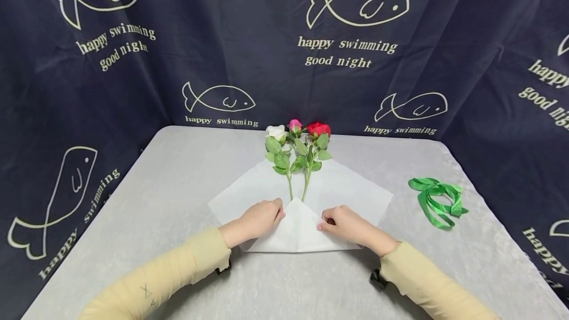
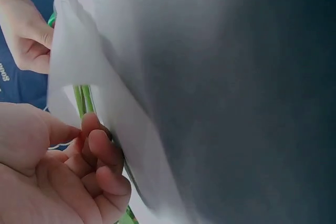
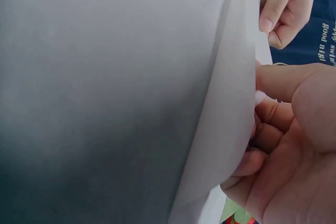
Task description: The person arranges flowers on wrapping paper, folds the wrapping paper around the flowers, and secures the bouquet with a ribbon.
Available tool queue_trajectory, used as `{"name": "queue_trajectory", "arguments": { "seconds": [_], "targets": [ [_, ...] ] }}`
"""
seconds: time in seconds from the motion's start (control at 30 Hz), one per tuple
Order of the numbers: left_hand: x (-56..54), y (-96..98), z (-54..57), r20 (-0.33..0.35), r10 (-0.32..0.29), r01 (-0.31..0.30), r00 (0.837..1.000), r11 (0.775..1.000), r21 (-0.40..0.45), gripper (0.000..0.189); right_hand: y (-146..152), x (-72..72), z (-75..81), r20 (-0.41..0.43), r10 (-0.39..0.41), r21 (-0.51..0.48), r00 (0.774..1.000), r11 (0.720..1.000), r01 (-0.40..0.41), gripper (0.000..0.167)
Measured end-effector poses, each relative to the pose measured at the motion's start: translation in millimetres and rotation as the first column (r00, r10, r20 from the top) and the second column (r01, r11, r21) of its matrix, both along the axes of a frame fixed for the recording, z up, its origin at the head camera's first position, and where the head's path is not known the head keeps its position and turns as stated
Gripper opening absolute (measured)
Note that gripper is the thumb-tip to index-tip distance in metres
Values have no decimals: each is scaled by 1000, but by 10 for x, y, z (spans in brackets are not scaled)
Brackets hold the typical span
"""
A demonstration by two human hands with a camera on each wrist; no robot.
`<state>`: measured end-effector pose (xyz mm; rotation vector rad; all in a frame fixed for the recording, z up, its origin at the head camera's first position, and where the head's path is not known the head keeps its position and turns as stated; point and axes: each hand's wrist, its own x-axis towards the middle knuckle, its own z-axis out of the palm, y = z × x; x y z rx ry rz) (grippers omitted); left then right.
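Note:
A sheet of white wrapping paper [image 1: 355,186] lies on the table, its near corner folded up into a flap [image 1: 297,233] over the lower stems. On it are a white rose [image 1: 276,134], a pink rosebud [image 1: 295,126] and a red rose [image 1: 318,129] with green stems [image 1: 307,185]; the stem ends are hidden by the flap. My left hand [image 1: 262,217] pinches the flap's left edge. At the opposite edge, my right hand [image 1: 348,223] pinches the paper between thumb and curled fingers. Both wrist views show the paper edge [image 3: 226,114] lifted beside the fingers.
A loosely coiled green ribbon [image 1: 456,206] lies to the right of the paper on the grey table [image 1: 178,172]. A dark blue fish-print cloth [image 1: 266,38] hangs behind and at both sides. The flower heads reach near the table's back edge.

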<state>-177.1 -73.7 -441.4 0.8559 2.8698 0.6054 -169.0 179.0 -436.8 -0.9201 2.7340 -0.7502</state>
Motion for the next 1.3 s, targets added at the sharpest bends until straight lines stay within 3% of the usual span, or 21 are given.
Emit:
{"name": "queue_trajectory", "arguments": {
  "seconds": [0.13,0.23,0.3,0.37,0.47,0.53,0.63,0.7,0.73,0.8,0.87,0.93,1.03,1.1,1.3],
  "targets": [
    [85,31,98,-133,-28,11,991,992,-127,34,-17,-4,16,1,-16,16,1000,1000,16,35],
    [292,47,201,-207,-182,128,961,959,-251,58,-27,1,18,-5,-25,22,1000,999,25,33],
    [463,37,241,-184,-331,263,925,911,-318,65,-35,7,16,-23,-33,20,999,999,33,32],
    [613,5,250,-115,-451,382,885,845,-373,70,-45,14,15,-52,-44,21,998,999,45,30],
    [733,-55,213,-50,-535,463,843,770,-439,76,-62,29,10,-106,-75,41,992,996,79,27],
    [754,-88,185,-39,-550,472,834,748,-467,78,-77,54,12,-156,-92,65,984,993,103,26],
    [742,-116,158,-48,-566,480,823,738,-475,79,-89,129,30,-292,-40,108,956,991,74,23],
    [733,-125,149,-51,-573,486,818,737,-470,80,-85,198,54,-384,83,136,920,990,-33,25],
    [729,-128,142,-52,-574,488,817,737,-469,80,-78,237,66,-423,168,161,890,981,-108,28],
    [731,-129,132,-60,-577,486,815,736,-472,80,-49,315,76,-463,349,216,815,936,-278,37],
    [736,-126,124,-60,-579,488,813,734,-472,80,-4,389,71,-443,499,277,744,866,-416,46],
    [739,-123,119,-56,-584,494,810,730,-472,80,49,449,45,-402,582,323,707,812,-486,52],
    [744,-128,118,-39,-588,507,808,727,-463,80,122,496,-11,-355,622,371,698,779,-505,56],
    [748,-144,108,-20,-583,512,812,728,-456,80,152,497,-45,-342,621,386,706,777,-497,56],
    [804,-226,83,44,-542,502,839,741,-447,84,185,474,-67,-342,638,412,690,761,-501,56]
  ]
}}
